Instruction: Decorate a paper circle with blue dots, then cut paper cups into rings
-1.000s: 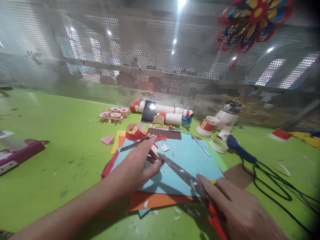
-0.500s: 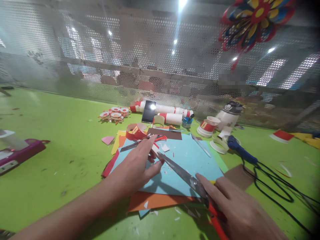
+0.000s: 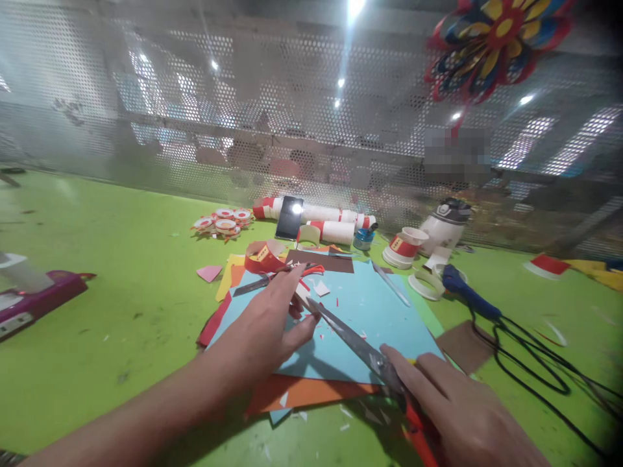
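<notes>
My right hand (image 3: 452, 402) is closed round the red handles of large scissors (image 3: 357, 344), whose blades point up and left. The tips meet a small pale paper piece (image 3: 302, 295) that my left hand (image 3: 272, 318) pinches between thumb and fingers. Under both hands lies a light blue sheet (image 3: 360, 292), with small scraps on it and an orange sheet (image 3: 311, 393) beneath. Beyond my left fingers, a second pair of scissors (image 3: 250, 285) with red handles rests beside a red paper ring (image 3: 263, 257).
White rolls (image 3: 331, 231), a phone (image 3: 290, 217) and a blue jar (image 3: 364, 239) stand at the back. A blue-handled tool (image 3: 467, 293) with a black cord lies right. A purple power strip (image 3: 53, 295) is at the left.
My right hand and the scissors have shifted very slightly. My left hand keeps nearly the same place, with the paper piece still pinched.
</notes>
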The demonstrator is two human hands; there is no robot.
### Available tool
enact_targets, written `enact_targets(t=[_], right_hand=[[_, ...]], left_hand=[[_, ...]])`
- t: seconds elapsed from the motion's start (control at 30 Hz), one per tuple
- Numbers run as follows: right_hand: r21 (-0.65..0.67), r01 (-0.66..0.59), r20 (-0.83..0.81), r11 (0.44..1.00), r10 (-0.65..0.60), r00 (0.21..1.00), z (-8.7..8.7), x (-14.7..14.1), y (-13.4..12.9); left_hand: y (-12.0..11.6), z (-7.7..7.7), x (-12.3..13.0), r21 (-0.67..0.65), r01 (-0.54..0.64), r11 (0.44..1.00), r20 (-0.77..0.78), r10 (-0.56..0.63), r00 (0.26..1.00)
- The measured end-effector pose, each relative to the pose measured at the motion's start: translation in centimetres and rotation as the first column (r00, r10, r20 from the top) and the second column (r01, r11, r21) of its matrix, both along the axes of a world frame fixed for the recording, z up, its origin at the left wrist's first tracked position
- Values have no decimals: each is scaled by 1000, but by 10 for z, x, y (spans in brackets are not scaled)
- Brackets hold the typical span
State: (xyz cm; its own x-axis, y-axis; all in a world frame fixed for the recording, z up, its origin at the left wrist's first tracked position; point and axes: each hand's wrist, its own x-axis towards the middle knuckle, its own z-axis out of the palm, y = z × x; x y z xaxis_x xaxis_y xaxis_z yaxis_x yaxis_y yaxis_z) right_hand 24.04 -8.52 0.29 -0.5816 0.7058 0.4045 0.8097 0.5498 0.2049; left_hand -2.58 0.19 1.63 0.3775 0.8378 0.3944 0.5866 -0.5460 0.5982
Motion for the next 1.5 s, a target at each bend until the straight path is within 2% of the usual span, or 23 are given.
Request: enact_targets(t=[0.2, 0.47, 0.73, 1.07, 1.5], right_hand=[[-12, 10, -4, 1000, -10, 1000, 2, 1, -1], [-93, 1, -52, 996, -5, 999, 4, 0, 0], [-86, 13, -65, 996, -19, 998, 2, -1, 0], [-82, 25, -32, 996, -27, 999, 4, -2, -1], [-44, -9, -29, 999, 8, 1000, -1, -2, -2]], left_hand=[[1, -1, -2, 8, -4, 1000, -24, 4, 1000], [3, 0, 0, 34, -21, 999, -28, 22, 999], [0, -2, -2, 82, -44, 996, -31, 47, 998], [-1, 2, 2, 49, -53, 997, -5, 53, 999], [-3, -1, 2, -12, -71, 997, 3, 71, 997]])
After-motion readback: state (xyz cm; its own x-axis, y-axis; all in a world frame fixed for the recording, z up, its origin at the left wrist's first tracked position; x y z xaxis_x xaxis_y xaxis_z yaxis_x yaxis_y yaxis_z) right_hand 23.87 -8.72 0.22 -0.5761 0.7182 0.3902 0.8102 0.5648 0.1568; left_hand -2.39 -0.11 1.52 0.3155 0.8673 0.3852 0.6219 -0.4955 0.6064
